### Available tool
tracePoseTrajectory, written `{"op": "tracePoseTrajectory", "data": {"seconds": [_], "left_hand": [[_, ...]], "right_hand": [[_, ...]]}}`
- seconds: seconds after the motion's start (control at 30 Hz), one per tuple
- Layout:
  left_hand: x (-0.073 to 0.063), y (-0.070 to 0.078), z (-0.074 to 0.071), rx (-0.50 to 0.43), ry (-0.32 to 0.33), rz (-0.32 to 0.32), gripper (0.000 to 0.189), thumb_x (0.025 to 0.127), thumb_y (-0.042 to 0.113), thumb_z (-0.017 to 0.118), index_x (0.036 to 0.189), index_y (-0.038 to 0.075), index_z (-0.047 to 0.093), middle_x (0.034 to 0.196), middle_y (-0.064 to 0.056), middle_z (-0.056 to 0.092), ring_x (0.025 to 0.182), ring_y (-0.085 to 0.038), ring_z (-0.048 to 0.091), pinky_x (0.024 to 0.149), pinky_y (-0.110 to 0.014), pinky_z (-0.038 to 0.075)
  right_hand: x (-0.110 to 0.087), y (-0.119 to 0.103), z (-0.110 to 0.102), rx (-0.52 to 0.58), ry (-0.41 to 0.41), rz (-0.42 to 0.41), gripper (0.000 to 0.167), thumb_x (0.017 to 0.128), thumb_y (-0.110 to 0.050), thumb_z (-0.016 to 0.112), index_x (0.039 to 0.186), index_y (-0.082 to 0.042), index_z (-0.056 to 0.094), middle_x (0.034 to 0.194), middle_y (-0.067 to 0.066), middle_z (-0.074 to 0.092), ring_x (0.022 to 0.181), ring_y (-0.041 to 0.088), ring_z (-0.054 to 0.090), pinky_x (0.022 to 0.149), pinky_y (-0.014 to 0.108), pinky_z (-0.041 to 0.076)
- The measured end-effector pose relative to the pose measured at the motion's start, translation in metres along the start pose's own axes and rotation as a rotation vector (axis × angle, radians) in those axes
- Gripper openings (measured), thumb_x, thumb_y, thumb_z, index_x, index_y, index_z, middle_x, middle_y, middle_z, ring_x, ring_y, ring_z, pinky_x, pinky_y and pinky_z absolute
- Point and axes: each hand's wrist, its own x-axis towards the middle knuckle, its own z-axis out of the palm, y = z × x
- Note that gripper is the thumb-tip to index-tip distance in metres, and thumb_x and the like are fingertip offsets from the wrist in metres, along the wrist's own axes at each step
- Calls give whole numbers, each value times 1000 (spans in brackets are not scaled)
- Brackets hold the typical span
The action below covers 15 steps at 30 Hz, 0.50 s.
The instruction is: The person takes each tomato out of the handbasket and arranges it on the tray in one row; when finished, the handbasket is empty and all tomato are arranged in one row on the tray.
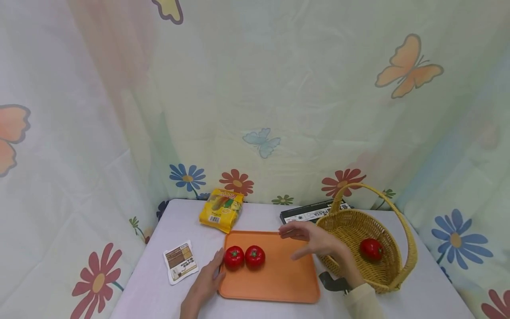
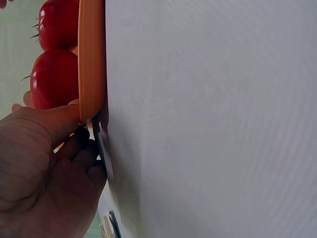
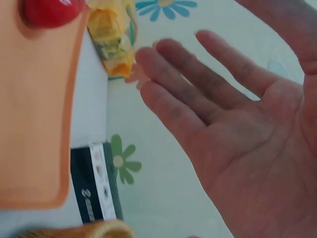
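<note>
Two red tomatoes (image 1: 234, 257) with green stems sit side by side at the left of an orange tray (image 1: 279, 283). At the tray's left edge, my left hand (image 1: 205, 283) holds the rim; the left wrist view shows the thumb at the rim and the other fingers curled low beside it. My right hand (image 1: 314, 239) hovers over the tray's right part, fingers spread and nothing in them. To its right stands a yellow wicker basket (image 1: 392, 281) with a tall handle. One more red tomato (image 1: 371, 249) lies inside the basket.
A yellow snack bag (image 1: 222, 209) lies behind the tray's left corner. A flat white and brown packet (image 1: 181, 262) is left of the left hand. Behind the basket lies a dark pasta box (image 1: 307, 212). A flowered curtain (image 1: 259, 88) encloses the white table (image 1: 153, 266).
</note>
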Motion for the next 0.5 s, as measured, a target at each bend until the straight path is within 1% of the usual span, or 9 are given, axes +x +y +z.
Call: {"op": "tracePoseTrajectory", "data": {"seconds": [0.03,0.13,0.27,0.33,0.37,0.43,0.5], "left_hand": [[0,0,0,-2,-1,-2,70,105,6,68,167,2,36,172,-20,37,160,-43,31,129,-63,28],[0,1,-1,-1,3,-1,70,104,6,68,167,2,36,171,-20,37,159,-44,32,128,-64,29],[0,2,0,-2,7,0,70,104,6,68,167,3,36,171,-20,38,159,-44,32,128,-64,29],[1,2,0,-5,7,4,70,104,5,68,166,2,37,171,-21,37,159,-45,32,128,-64,28],[1,2,0,-9,5,2,70,104,5,68,166,1,37,171,-21,37,159,-45,32,128,-64,28],[1,2,0,-15,0,-8,70,104,5,68,167,2,36,172,-20,37,159,-44,32,128,-64,27],[1,2,0,-12,-3,-5,70,104,5,68,166,1,36,171,-21,37,159,-46,32,128,-65,28]], "right_hand": [[-2,1,-5,14,-3,-4,68,90,-10,89,147,6,55,145,24,64,137,52,58,121,51,48],[-7,8,-18,86,-28,-35,65,92,-5,86,147,9,54,144,34,61,136,54,57,119,36,52],[-14,22,-35,192,-59,-83,65,91,8,80,146,19,48,144,46,53,135,37,64,115,28,53],[-18,29,-43,215,-66,-100,65,91,11,78,146,22,44,144,46,52,135,30,65,115,28,53],[-20,33,-47,231,-65,-104,65,92,14,76,146,24,42,145,47,51,136,28,65,116,29,53],[-25,41,-54,251,-57,-101,66,93,14,74,146,26,37,146,49,48,138,33,63,117,29,52],[-31,48,-60,267,-35,-81,65,94,15,72,147,26,36,147,49,48,139,35,62,117,30,52]]}}
